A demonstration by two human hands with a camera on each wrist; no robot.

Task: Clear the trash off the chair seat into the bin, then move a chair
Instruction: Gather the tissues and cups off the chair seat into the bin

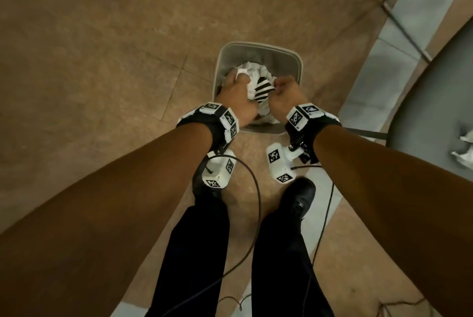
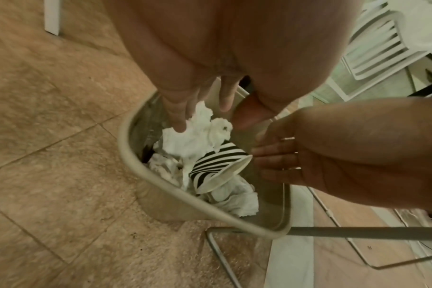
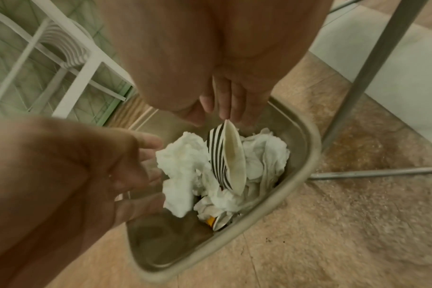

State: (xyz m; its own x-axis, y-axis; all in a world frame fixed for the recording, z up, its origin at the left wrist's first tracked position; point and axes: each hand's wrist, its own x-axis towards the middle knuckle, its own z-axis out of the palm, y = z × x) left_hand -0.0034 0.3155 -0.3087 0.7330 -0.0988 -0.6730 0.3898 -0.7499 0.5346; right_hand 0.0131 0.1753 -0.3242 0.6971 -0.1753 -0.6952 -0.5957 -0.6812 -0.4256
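Observation:
A beige bin (image 1: pixel 258 44) stands on the tiled floor, holding crumpled white tissues (image 2: pixel 192 140) and a crushed black-and-white striped paper cup (image 3: pixel 225 155). Both hands hover over its opening. My left hand (image 2: pixel 202 117) has straight fingers, one fingertip touching the top tissue. My right hand (image 3: pixel 219 115) also has straight fingers, their tips at the flattened cup's upper rim. The grey chair seat (image 1: pixel 435 102) lies to the right, with a crumpled white paper (image 1: pixel 463 150) on it.
The grey chair's thin metal legs (image 3: pixel 363 78) run right beside the bin. A white slatted chair (image 2: pixel 382 48) stands beyond it. Cables (image 1: pixel 258 201) hang from the wrists down past my legs and black shoe (image 1: pixel 299 196). Open tiled floor lies to the left.

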